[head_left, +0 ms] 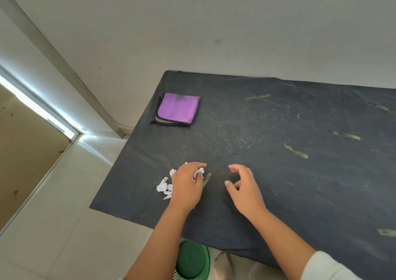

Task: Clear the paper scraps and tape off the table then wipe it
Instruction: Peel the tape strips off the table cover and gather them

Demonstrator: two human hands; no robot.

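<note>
The table is covered in a dark grey sheet and stands with its far edge against a pale wall. Near its front left corner, the left hand lies palm down over a heap of crumpled white paper scraps, the fingers curled around some of them while others spill out toward the left edge. Just right of that hand, a short strip of tape sticks to the sheet. The right hand hovers beside it (thumb and forefinger spread apart, holding nothing), with the other fingers loosely bent.

More tape strips lie scattered over the right half: one near the far edge, one toward the far right corner, two in the middle right, and one by the front right edge. Fine pale specks dust the middle of the sheet.

A folded purple cloth with a dark trim rests near the far left corner. Below the front edge, on the floor, stands a green basket.
</note>
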